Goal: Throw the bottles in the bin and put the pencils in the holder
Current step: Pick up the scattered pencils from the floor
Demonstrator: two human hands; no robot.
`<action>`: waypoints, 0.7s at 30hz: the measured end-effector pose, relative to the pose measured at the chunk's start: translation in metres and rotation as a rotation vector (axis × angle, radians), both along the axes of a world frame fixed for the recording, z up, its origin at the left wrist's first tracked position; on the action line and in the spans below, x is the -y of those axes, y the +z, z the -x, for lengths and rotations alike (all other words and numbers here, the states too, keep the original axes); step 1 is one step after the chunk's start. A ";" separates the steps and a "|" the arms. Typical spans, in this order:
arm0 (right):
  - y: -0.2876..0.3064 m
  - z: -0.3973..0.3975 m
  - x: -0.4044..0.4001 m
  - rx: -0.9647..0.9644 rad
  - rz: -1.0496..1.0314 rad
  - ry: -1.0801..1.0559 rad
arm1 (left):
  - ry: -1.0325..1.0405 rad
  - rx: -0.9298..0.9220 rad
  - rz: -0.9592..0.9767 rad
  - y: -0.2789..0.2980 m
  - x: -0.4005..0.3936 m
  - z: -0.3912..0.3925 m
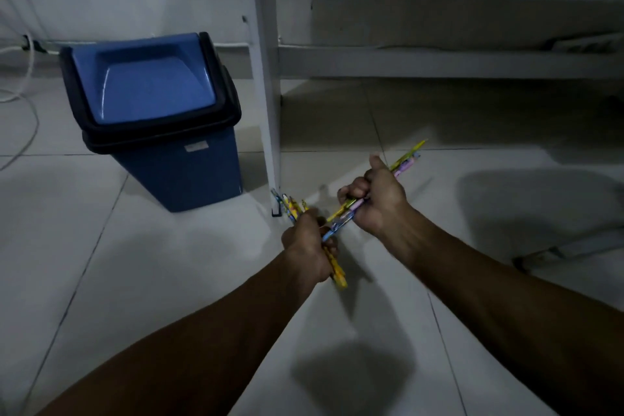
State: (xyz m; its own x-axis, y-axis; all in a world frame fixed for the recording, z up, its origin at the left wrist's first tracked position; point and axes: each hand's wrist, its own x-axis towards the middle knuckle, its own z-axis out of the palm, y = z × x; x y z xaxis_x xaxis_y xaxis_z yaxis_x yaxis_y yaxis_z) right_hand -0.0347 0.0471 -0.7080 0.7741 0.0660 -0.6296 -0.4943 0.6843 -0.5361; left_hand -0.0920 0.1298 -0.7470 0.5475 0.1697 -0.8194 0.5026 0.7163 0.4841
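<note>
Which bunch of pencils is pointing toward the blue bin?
The bunch of colourful patterned pencils in the left hand: its tips aim toward the blue plastic swing-lid bin. The right hand bunch angles away, up-right.

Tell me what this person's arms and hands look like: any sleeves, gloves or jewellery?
Both forearms are bare up to the frame's edge, with no sleeve in view. The left hand and the right hand wear no gloves, and no watch, bracelet or ring shows. The dim light could hide small details.
</note>
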 end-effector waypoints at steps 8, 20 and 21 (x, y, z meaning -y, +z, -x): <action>0.024 0.035 -0.018 0.080 -0.003 0.059 | 0.062 0.069 0.077 0.020 0.003 -0.004; 0.062 0.030 -0.015 0.080 0.252 0.410 | -0.650 0.086 -0.309 0.082 -0.047 0.033; 0.065 0.028 -0.013 0.061 0.294 0.482 | -0.732 0.083 -0.375 0.089 -0.058 0.036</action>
